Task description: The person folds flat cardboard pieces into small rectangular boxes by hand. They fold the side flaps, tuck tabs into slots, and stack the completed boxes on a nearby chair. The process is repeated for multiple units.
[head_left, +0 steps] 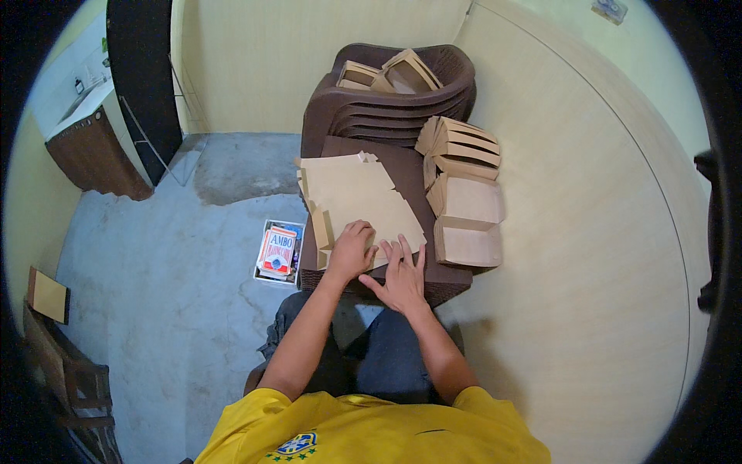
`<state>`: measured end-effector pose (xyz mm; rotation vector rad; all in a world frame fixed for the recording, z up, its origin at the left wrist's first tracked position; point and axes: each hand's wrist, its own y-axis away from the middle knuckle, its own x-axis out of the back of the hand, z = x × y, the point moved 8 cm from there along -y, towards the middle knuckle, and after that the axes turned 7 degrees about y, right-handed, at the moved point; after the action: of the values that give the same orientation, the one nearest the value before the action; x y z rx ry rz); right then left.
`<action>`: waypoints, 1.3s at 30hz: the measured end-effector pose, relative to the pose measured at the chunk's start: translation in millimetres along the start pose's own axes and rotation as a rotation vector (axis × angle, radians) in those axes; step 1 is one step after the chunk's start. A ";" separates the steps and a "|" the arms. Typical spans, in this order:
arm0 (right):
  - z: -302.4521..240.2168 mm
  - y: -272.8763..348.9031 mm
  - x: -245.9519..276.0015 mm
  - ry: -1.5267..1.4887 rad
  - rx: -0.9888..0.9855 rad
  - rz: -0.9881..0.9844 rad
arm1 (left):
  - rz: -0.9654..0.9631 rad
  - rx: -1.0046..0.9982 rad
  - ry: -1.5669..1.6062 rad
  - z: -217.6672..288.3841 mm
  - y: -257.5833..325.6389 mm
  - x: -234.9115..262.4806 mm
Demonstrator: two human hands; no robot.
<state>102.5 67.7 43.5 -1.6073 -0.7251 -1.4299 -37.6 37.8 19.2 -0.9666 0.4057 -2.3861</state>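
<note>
A flat brown cardboard box blank (352, 189) lies on the seat of stacked brown plastic chairs in front of me. One narrow flap (322, 230) at its left side stands folded up. My left hand (352, 251) is at the near part of the blank, its fingers bent and close together against the cardboard; the fingertips are partly hidden. Just to the right, my right hand (403, 282) lies with fingers spread and stretched out over the blank's near right edge, its thumb pointing toward the left hand.
Folded cardboard boxes (468, 220) sit along the seat's right side, beside the wall. More boxes (406, 73) rest on the chair stack's (386, 116) back. A white box of card packs (278, 251) stands left of the seat. A sink counter (97, 147) is at the far left.
</note>
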 end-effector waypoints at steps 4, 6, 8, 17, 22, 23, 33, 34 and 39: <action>1.8 5.1 0.6 0.013 -0.018 -0.011 | -0.007 0.063 0.001 -5.7 -1.0 -3.0; -2.6 11.3 1.3 0.017 -0.036 -0.023 | 0.016 0.036 0.023 -3.1 -0.3 0.7; -2.6 8.0 11.6 -0.034 -0.019 0.071 | 0.020 0.021 0.028 -0.1 2.1 3.7; 65.7 -78.2 -9.3 -0.229 -0.513 0.012 | 0.068 0.213 0.128 -9.8 -4.5 9.1; 77.2 -94.7 -20.1 -0.262 -0.710 -0.069 | 0.037 0.185 -0.031 4.3 -2.9 8.7; 80.5 -94.9 -22.3 -0.309 -0.735 -0.123 | 0.026 0.206 -0.036 6.1 -4.3 7.6; 71.4 -100.6 -17.0 -0.209 -0.781 -0.224 | -0.023 0.251 -0.188 9.1 -16.3 2.4; 73.6 -102.3 -19.0 -0.228 -0.772 -0.196 | -0.007 0.214 -0.215 10.6 -15.7 1.3; 97.0 -115.9 -32.1 -0.404 -0.677 -0.017 | -0.065 0.203 -0.342 2.7 -14.7 -10.7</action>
<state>45.1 211.1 37.4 -2.4650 -0.4908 -1.4639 -34.5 55.7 21.9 -1.2757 0.0047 -2.2066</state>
